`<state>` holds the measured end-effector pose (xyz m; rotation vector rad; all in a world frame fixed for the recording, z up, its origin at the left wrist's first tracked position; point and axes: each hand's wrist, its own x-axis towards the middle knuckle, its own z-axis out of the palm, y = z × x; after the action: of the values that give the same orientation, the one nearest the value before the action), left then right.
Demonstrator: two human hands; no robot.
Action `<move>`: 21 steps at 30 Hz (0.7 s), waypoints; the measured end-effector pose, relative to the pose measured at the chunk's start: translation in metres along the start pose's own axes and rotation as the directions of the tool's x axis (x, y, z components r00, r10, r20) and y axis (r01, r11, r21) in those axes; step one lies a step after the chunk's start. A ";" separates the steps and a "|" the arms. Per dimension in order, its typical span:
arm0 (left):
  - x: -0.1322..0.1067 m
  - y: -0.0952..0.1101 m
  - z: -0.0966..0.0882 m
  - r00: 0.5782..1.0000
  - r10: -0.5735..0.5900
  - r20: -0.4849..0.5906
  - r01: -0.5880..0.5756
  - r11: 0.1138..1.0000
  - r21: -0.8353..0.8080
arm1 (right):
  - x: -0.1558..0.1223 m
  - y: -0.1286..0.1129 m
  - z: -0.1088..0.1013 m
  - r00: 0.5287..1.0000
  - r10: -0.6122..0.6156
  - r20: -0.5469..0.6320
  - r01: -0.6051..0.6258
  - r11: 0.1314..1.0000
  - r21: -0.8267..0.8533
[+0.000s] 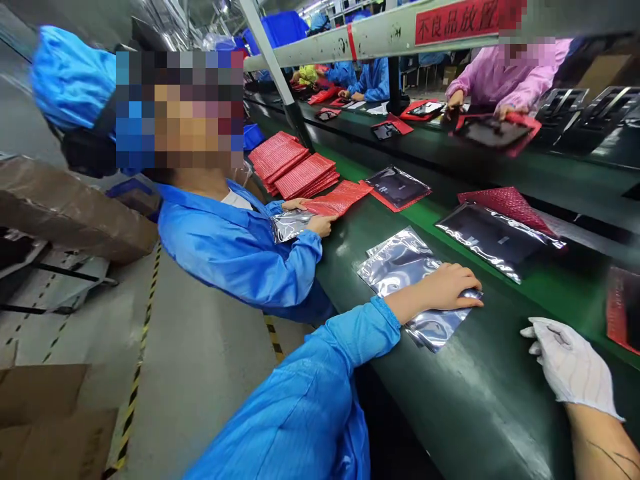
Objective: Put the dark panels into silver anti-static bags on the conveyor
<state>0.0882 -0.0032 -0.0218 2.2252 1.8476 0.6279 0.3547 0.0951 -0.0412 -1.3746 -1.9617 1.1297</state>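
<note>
My left hand (445,287), bare below a blue sleeve, lies palm down on a small stack of shiny silvery plastic bags (400,260). Its thumb and fingers close on the stack's right-hand edge. Over the dark green belt at the lower right, my right hand (575,367) wears a white glove. Its fingers are loosely bent and apart, with nothing between them. Beyond both hands, a dark flat panel in a clear shiny bag (495,237) lies on the belt, partly on a red bubble-wrap pouch (515,207).
A co-worker in blue (235,240) at my left holds a red pouch (340,198) and a silvery bag (290,225). Stacked red pouches (305,175) lie beyond. Another bagged panel (397,187) rests on the belt (480,393). Across it, a person in pink (505,73) handles a panel.
</note>
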 end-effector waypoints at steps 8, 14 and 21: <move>0.001 0.000 0.004 0.989 -0.010 -0.144 0.013 1.000 0.023 | -0.001 -0.014 0.002 0.995 -0.052 0.080 0.049 0.998 0.040; 0.005 0.014 0.005 0.993 -0.025 -0.114 0.032 0.997 0.065 | 0.001 -0.010 0.002 0.988 -0.116 0.105 0.106 0.990 0.094; 0.009 0.026 0.007 0.993 0.022 -0.115 -0.016 0.998 0.053 | -0.002 -0.017 0.005 0.996 -0.039 0.086 0.024 0.985 0.171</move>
<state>0.1157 0.0006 -0.0160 2.2863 1.9201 0.7357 0.3426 0.0892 -0.0292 -1.2199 -1.8912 1.3311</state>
